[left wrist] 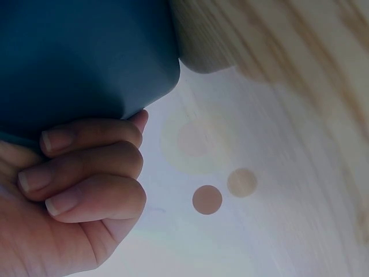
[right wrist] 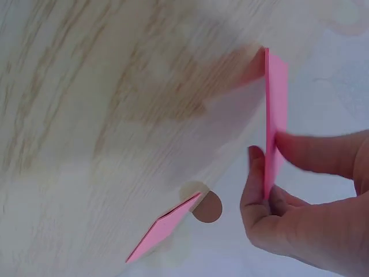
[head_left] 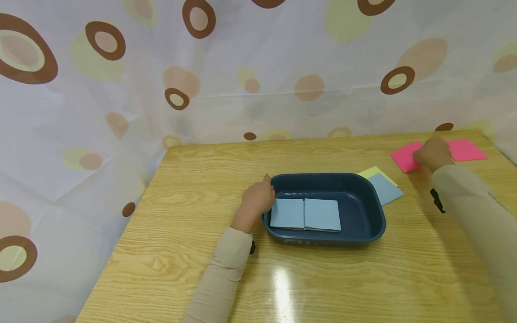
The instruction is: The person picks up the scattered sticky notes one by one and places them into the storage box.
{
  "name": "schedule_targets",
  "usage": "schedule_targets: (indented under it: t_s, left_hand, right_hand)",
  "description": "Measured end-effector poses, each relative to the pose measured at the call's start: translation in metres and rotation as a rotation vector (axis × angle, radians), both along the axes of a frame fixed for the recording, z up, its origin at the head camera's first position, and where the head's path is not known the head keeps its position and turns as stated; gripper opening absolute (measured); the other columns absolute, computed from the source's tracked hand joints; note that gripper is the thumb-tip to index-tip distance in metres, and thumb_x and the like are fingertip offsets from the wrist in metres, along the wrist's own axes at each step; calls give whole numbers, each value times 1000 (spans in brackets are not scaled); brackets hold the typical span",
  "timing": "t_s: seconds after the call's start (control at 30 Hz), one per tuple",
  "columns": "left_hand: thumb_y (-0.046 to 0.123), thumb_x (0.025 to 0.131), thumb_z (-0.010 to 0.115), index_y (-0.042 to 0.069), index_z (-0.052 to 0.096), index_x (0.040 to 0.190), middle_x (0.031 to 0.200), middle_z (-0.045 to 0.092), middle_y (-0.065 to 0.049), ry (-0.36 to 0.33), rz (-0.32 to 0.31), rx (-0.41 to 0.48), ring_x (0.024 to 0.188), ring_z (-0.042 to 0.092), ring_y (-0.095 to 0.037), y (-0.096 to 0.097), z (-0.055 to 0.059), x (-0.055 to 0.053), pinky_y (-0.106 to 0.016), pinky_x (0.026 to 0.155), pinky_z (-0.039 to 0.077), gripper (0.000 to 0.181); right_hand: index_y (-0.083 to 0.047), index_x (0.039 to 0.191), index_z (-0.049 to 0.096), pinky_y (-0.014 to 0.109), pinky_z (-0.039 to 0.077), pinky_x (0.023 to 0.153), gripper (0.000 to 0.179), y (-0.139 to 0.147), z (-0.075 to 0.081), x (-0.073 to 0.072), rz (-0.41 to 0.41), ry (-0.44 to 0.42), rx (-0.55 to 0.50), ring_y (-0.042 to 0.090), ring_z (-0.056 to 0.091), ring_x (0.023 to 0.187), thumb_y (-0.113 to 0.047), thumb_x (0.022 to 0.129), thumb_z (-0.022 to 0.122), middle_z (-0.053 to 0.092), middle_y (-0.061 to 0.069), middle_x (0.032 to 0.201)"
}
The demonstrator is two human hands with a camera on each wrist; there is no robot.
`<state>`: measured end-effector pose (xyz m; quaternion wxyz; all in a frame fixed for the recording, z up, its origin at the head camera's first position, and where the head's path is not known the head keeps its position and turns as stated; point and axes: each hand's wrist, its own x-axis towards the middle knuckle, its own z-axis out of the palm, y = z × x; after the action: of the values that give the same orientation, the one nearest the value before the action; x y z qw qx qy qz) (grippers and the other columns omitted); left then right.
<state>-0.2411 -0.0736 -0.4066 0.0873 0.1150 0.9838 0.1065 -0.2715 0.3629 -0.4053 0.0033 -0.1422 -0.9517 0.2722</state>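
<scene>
My left hand (head_left: pixel 258 197) grips the left rim of a dark blue plastic basin (head_left: pixel 363 224), its fingers curled at the wall in the left wrist view. Inside the basin, on the left, two light blue sticky note pads (head_left: pixel 322 215) lie side by side, with other colours showing faintly beneath. At the far right, my right hand (head_left: pixel 434 154) pinches a pink sticky note pad (right wrist: pixel 277 104) between thumb and fingers. That pad stands on edge to the right wrist camera. A second pink pad (head_left: pixel 466 150) lies on the table just right of this hand.
Right of the basin, a light blue pad (head_left: pixel 385 188) partly covers a yellow pad (head_left: pixel 375 172) on the wooden table (head_left: pixel 181 188). A white curtain with brown and yellow spots (head_left: pixel 282 58) hangs along the table's back and left edges.
</scene>
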Motion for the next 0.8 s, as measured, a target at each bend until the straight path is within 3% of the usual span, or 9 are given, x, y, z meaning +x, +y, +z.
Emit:
schedule_targets:
  t_s: [0.1, 0.17, 0.23, 0.33, 0.47, 0.6, 0.67, 0.8]
  left_hand:
    - [23, 104, 40, 2, 34, 147, 78, 63, -12, 0, -1, 0, 58, 53, -19, 0, 0, 0, -29, 48, 42, 48]
    - [22, 104, 40, 2, 34, 147, 79, 63, -12, -2, -3, 3, 58, 53, -19, -1, 0, 1, -30, 49, 42, 48]
    - [22, 104, 40, 2, 34, 147, 80, 64, -12, -5, -3, 7, 59, 54, -19, 0, 0, 1, -30, 49, 42, 48]
    - [22, 104, 40, 2, 35, 147, 81, 64, -13, -5, 0, 12, 59, 54, -20, 0, 1, 2, -29, 49, 41, 48]
    - [22, 104, 40, 2, 34, 147, 83, 64, -13, -5, -1, 14, 60, 54, -20, 0, 1, 1, -29, 49, 41, 48]
    - [22, 104, 41, 2, 34, 147, 79, 63, -12, -5, -2, 20, 59, 53, -19, 0, 2, 1, -28, 48, 41, 48]
    - [22, 104, 41, 2, 34, 147, 77, 62, -11, -4, 0, 21, 58, 53, -19, 0, 2, 1, -28, 48, 40, 48]
    - [22, 104, 41, 2, 34, 147, 77, 61, -11, -5, -1, 20, 58, 52, -19, 1, 3, 2, -28, 47, 39, 48]
  right_hand:
    - [11, 68, 48, 32, 38, 48, 22, 1, 1, 1, -13, 25, -18, 23, 42, 57, -7, 80, 43, 47, 22, 66]
    - [22, 89, 54, 33, 38, 48, 32, 0, 4, 2, -37, 57, -57, 26, 44, 59, -7, 82, 43, 52, 35, 87]
    - [22, 113, 54, 34, 41, 50, 42, -3, 9, 4, -38, 105, -111, 27, 48, 64, -6, 83, 44, 49, 42, 112]
    - [20, 121, 52, 30, 41, 52, 44, -13, 22, 6, -18, 150, -181, 24, 50, 70, -8, 88, 48, 46, 42, 120]
    - [17, 126, 51, 22, 43, 57, 46, -29, 44, 9, 36, 173, -210, 9, 52, 78, -18, 95, 52, 53, 34, 117]
    - [13, 128, 52, 18, 44, 59, 50, -49, 66, 8, 103, 156, -258, -7, 50, 67, -25, 96, 56, 64, 4, 88]
    - [13, 129, 51, 16, 43, 61, 53, -61, 76, 8, 150, 131, -282, -7, 50, 68, -28, 95, 58, 61, -11, 80]
    - [13, 129, 50, 17, 43, 66, 53, -91, 89, 11, 255, 75, -299, -2, 52, 75, -27, 95, 59, 62, -12, 81]
